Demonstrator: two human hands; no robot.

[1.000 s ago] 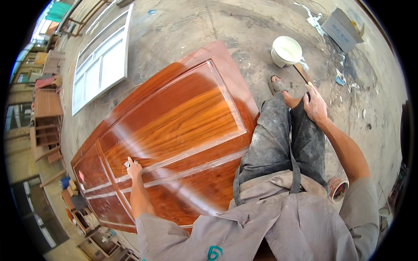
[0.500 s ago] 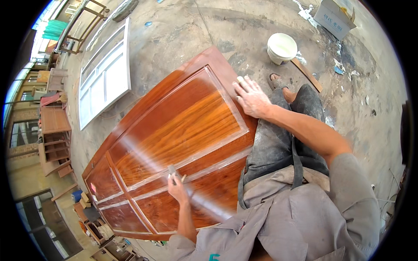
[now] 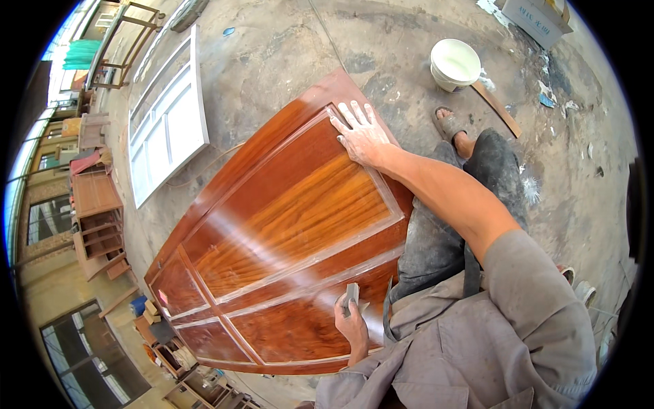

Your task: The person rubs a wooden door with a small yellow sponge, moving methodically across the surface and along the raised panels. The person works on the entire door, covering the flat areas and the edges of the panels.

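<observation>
A large reddish-brown varnished wooden panel (image 3: 320, 269), like a door with raised mouldings, lies before me. Pale, dusty-looking lines run along its mouldings, and a bright streak of light crosses it. My left hand (image 3: 351, 326), low on the panel close to my body, is closed round a small grey sanding block (image 3: 352, 294); a tan flap sticks out beside the fingers. My right hand (image 3: 362, 136), whitened with dust, lies flat with fingers spread on the panel's upper right corner and frame.
A white bucket (image 3: 455, 65) stands beyond my sandalled foot, near a wooden strip (image 3: 497, 111). At the upper right is a cardboard box (image 3: 537, 20). A white framed panel (image 3: 168, 126) is at the upper left, with brown cabinets (image 3: 97, 194) beyond it.
My left hand has moved right and nearer my body with the block. My right hand has shifted left from the panel's edge onto its corner. The view has shifted slightly.
</observation>
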